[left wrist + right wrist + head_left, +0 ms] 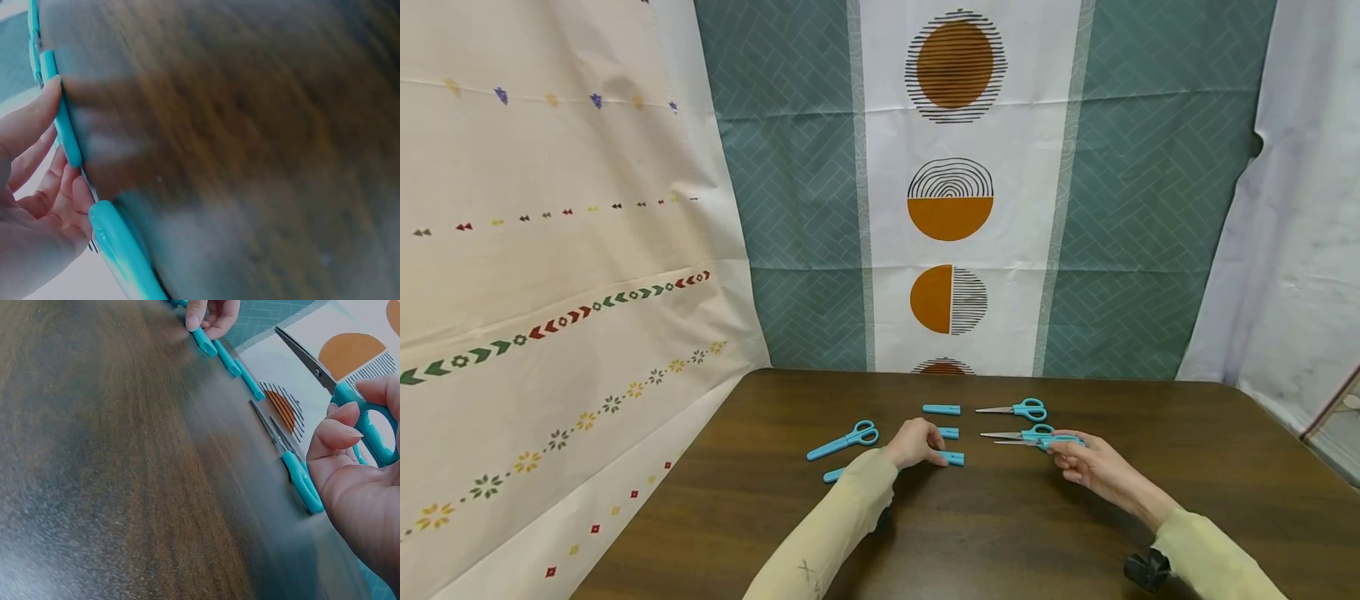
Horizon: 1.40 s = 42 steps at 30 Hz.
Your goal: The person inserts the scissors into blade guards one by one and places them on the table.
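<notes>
My left hand (912,443) pinches the nearest blue scissors cap (954,459) between thumb and fingers, down at the tabletop. Beyond it lie a middle cap (950,433) and a far cap (941,409), roughly parallel. On the right, my right hand (1097,468) holds a pair of scissors (310,362) by its blue handle, raised over the table, with bare blades pointing left. Two more uncapped scissors rest there: a far pair (1030,409) and a middle pair (1040,432), which the held scissors partly overlap in the head view.
To the left lie capped scissors (850,439) and a second blue capped end (832,476), partly hidden behind my left forearm. All rest on a dark wooden table (1000,533). A patterned curtain (805,208) hangs behind its far edge, and a white cloth (587,417) along the left.
</notes>
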{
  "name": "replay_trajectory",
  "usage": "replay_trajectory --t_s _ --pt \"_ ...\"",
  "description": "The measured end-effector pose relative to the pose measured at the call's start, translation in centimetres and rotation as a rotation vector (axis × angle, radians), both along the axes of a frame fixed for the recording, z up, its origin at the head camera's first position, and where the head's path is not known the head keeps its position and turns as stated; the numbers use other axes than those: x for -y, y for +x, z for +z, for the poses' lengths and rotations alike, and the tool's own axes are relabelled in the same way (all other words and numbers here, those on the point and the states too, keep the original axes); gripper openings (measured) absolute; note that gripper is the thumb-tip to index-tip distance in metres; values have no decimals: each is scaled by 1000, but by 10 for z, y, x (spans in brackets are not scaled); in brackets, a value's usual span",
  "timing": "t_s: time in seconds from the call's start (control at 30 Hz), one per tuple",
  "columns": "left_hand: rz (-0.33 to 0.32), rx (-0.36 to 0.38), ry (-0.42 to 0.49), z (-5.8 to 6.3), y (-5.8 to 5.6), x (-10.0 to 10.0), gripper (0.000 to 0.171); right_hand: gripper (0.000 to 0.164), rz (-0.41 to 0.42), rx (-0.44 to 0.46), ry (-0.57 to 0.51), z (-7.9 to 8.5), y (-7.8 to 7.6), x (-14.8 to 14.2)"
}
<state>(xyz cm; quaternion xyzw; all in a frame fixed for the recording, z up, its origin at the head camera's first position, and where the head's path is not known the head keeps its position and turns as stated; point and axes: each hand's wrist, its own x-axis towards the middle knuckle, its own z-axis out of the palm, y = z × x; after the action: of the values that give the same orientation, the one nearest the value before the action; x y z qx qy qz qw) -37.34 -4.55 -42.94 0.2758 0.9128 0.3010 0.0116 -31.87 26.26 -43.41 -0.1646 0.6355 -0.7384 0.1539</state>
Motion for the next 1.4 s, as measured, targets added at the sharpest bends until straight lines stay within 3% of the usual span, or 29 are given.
replay_trajectory --t_s 0.17,0.33,0.67,0.9,1.17,1.4 --pt "6 17 3 -2 0 -1 15 29 12 -18 4 0 -1 1" --pt "-1 42 68 -2 -2 0 14 31 -1 -13 9 0 -1 0" --pt "-104 162 237 2 0 7 14 20 74 -35 -42 1 -2 -2" --pt "-167 199 366 6 4 14 18 25 32 -30 -24 2 1 -1" --pt "-154 233 509 11 8 18 20 25 49 -55 -36 2 2 2" --pt "-143 202 545 13 11 19 21 18 52 -69 -55 5 1 4"
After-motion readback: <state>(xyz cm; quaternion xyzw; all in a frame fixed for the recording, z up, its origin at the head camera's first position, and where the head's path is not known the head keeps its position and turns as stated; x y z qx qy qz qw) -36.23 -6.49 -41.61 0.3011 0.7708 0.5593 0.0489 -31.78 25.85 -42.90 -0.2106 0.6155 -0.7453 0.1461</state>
